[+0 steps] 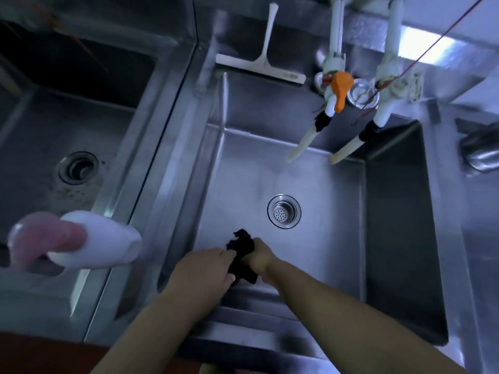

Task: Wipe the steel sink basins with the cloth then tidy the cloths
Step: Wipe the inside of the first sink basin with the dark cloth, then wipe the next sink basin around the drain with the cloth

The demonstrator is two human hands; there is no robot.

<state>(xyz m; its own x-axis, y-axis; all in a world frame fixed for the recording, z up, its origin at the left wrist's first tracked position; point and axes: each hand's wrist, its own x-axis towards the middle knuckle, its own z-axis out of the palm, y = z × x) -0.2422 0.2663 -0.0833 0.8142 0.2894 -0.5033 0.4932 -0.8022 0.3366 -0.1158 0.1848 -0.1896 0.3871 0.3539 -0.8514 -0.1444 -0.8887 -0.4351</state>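
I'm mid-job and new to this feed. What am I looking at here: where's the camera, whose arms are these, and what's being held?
There is no machine: these are a person's bare arms, seen from a camera worn on their head that looks down. Below is a steel sink basin with a round drain strainer. The left hand and right hand both grip a dark cloth low in that basin. A second basin lies to the left. A white squeegee rests on the back ledge, beside two white taps, one with an orange handle. A white and pink bottle lies on the divider.
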